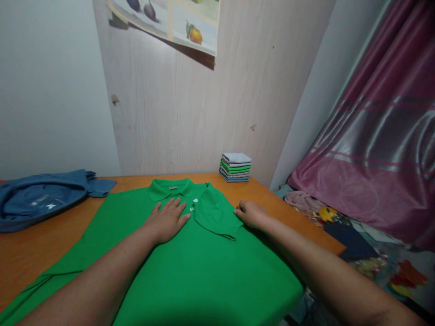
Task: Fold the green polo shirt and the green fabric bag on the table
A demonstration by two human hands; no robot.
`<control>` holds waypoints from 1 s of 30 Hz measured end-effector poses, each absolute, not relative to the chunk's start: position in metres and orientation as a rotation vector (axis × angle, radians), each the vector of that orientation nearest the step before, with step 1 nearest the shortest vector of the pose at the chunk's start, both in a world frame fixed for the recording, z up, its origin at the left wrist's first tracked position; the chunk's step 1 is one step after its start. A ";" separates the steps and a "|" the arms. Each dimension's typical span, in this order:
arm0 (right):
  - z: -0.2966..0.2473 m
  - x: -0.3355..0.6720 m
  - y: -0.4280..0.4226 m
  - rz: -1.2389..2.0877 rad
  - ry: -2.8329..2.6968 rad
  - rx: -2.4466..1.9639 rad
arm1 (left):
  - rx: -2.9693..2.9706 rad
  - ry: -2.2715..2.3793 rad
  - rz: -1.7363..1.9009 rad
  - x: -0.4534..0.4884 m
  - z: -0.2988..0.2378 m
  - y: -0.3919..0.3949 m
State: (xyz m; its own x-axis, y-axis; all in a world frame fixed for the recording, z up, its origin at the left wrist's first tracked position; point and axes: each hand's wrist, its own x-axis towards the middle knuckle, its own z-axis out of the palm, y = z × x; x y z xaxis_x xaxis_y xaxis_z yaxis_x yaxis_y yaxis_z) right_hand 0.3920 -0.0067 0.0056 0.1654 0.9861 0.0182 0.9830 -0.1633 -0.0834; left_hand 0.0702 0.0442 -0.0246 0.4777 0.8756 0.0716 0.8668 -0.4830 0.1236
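A green polo shirt [204, 271] is spread over the table, its collar toward the wall and its lower part reaching the near edge. The sleeve [217, 210] on the right is folded inward across the chest, while the left side lies spread out. My left hand [170, 219] rests flat on the chest below the collar, fingers outstretched. At the shirt's right edge, beside the folded sleeve, my right hand [250, 214] is closed with the fabric edge at its fingertips; part of its grip is hidden.
On the orange table [272, 203], a stack of folded clothes [236, 167] stands at the back by the wall. A blue garment [44, 199] lies loosely at the left. Beyond the table's right edge are a pink curtain [370, 149] and a cluttered lower surface with a dark blue piece [351, 240].
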 end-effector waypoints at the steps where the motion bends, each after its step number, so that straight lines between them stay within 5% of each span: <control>1: 0.005 0.393 -0.006 0.048 -1.965 -2.350 | 2.639 1.563 0.186 0.070 -0.024 0.044; 13: 0.030 0.367 0.015 -0.084 -1.947 -2.210 | 2.627 1.549 0.225 0.070 -0.027 0.045; 30: 0.061 0.315 0.159 0.113 -1.972 -2.231 | 2.585 1.546 0.252 0.075 -0.024 0.037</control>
State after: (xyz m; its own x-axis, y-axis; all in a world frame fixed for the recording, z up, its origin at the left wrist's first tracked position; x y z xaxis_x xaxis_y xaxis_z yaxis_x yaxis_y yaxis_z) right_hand 0.3149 0.1588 0.0605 0.1271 0.9906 0.0506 0.9784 -0.1169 -0.1705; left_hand 0.0746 0.0366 -0.0240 0.4649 0.8816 0.0815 0.8618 -0.4717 0.1863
